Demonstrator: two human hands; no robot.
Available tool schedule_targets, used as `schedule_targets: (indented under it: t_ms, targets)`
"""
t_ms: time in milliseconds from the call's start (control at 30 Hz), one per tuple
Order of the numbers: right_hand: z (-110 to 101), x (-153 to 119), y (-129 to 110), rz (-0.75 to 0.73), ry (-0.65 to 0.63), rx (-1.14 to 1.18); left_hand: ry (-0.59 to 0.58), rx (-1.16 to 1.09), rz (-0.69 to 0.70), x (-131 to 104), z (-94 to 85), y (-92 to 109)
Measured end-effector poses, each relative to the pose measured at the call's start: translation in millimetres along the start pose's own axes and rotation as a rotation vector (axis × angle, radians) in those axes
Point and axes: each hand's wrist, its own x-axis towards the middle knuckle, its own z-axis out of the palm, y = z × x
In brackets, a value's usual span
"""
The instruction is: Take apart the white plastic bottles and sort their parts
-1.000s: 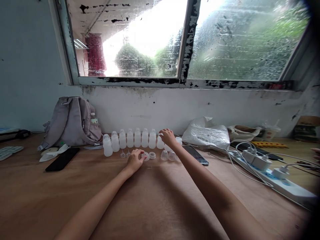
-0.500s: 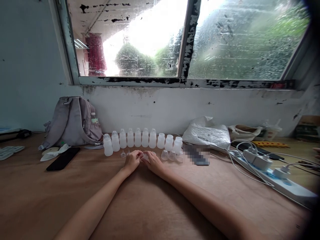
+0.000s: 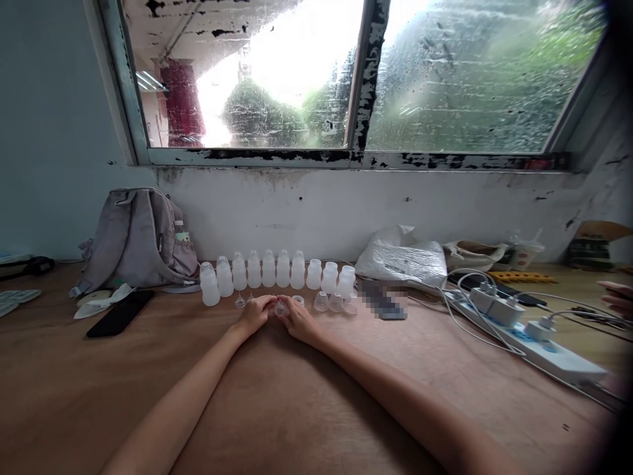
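Observation:
My left hand [image 3: 255, 314] and my right hand [image 3: 301, 322] meet low over the table, fingers closed around a small clear piece that looks like a bottle nipple [image 3: 281, 308]. Its lower part is partly covered by my fingers. Just behind my right hand lies a white ring [image 3: 298, 300]. To the left of my left hand stands a clear nipple [image 3: 240, 301], with another partly hidden by it. Several frosted baby bottles [image 3: 268, 270] form a row behind; those on the left have clear covers, while 3 on the right have open necks. Before these sit clear domed caps [image 3: 335, 303].
A grey backpack [image 3: 141, 241] and a black phone [image 3: 120, 314] are on the left. To the right lie a silver bubble bag [image 3: 403, 257], a blurred-out dark object [image 3: 383, 301] and a power strip [image 3: 529, 346] with cables. Another person's hand [image 3: 618, 297] shows at the right edge.
The view has shifted slightly. My fingers have turned and shifted around the clear piece, which now shows more between them. The other person's hand has come further in at the right.

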Motion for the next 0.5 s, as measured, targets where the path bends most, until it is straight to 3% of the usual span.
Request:
schedule_targets:
  t_ms: [300,500]
  targets:
    - [1.9,1.1,11.0,0.145,0.237,-0.023,0.188,0.173,-0.157,-0.6,-9.1,-12.5]
    - [-0.5,3.6,13.1,0.217,0.299,0.013,0.120,0.414,-0.250,-2.8,-10.4,-17.0]
